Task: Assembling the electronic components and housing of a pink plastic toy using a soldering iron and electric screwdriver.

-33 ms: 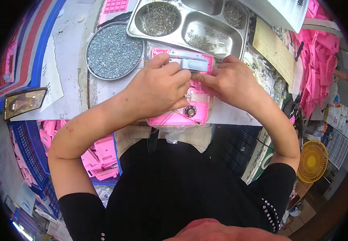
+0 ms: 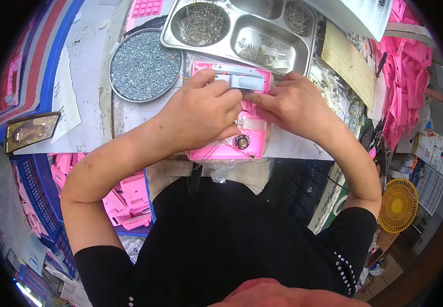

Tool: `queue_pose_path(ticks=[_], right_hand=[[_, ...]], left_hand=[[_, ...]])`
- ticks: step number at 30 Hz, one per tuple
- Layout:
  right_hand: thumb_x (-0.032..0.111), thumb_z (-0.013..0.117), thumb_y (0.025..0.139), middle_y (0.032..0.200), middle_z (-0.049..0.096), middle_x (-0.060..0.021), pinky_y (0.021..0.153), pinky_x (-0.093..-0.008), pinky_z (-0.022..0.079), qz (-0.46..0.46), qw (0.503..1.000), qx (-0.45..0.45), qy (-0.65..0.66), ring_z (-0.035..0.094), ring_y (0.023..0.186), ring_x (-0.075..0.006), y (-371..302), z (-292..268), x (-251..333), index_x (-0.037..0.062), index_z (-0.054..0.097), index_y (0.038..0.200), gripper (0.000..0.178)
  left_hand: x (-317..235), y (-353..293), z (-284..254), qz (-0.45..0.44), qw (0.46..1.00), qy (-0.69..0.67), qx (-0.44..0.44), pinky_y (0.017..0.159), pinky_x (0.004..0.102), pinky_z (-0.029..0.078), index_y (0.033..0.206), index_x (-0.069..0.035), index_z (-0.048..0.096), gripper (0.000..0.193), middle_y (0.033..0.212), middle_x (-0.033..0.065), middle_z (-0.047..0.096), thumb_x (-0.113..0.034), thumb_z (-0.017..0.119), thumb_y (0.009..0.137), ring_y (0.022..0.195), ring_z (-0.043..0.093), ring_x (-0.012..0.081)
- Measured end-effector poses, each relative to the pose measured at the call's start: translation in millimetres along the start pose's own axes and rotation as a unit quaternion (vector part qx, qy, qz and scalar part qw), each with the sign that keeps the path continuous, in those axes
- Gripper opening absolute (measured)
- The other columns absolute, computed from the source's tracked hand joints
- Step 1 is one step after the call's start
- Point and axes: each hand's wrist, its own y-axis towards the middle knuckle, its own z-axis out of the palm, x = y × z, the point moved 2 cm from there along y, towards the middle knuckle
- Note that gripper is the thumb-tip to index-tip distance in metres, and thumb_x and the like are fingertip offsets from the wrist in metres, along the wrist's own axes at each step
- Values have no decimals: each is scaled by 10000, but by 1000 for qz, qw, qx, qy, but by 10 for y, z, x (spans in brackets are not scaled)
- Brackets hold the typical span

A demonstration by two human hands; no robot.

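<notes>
A pink plastic casing (image 2: 208, 153) lies at the front edge of the table, between my hands. A small round black speaker (image 2: 241, 141) and thin wires sit in its near half. Across its far half lies a pale grey plastic part (image 2: 247, 82). My left hand (image 2: 206, 110) is closed over the casing's left and middle, fingers curled; whatever its fingertips pinch is hidden beneath them. From the right, my right hand (image 2: 295, 105) grips the casing's side, thumb and forefinger reaching inward near the left fingertips.
A round tray of small screws (image 2: 146, 65) stands at the left. Behind the casing is a steel compartment tray (image 2: 234, 56) holding small metal parts. A phone (image 2: 32, 132) leans at far left. Pink parts (image 2: 403, 87) pile up at right, above a yellow basket (image 2: 398, 205).
</notes>
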Motion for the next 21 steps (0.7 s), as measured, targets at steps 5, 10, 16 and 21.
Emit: queue_pose_path(ticks=[5, 10, 16, 21], right_hand=[[228, 661, 872, 653, 646, 8, 736, -341, 490, -9, 998, -56, 24, 674, 660, -196, -35, 25, 62, 185, 761, 1171, 318], [212, 654, 853, 691, 662, 12, 732, -336, 494, -64, 997, -28, -27, 677, 665, -196, -33, 12, 10, 156, 765, 1129, 304], [191, 636, 864, 727, 673, -23, 693, -354, 514, -140, 989, 20, -45, 682, 665, -206, 90, -114, -82, 116, 768, 1067, 254], [165, 619, 896, 652, 645, -38, 522, -385, 501, -145, 986, 52, -55, 679, 600, -226, 94, -119, -58, 77, 730, 1056, 214]], left_hand=[[15, 13, -6, 12, 1000, -12, -7, 928, 401, 431, 987, -118, 700, 388, 904, 8, 533, -405, 795, 743, 896, 576, 186], [128, 75, -28, 77, 997, -19, 24, 896, 378, 454, 955, -105, 688, 365, 918, 16, 518, -410, 770, 771, 885, 568, 189], [244, 191, -98, 129, 987, -49, 77, 820, 355, 478, 965, -101, 687, 344, 941, 16, 531, -396, 755, 803, 873, 572, 185], [239, 242, -76, 115, 987, -78, 78, 804, 367, 489, 1005, -104, 674, 327, 958, 10, 580, -350, 765, 810, 862, 599, 192]])
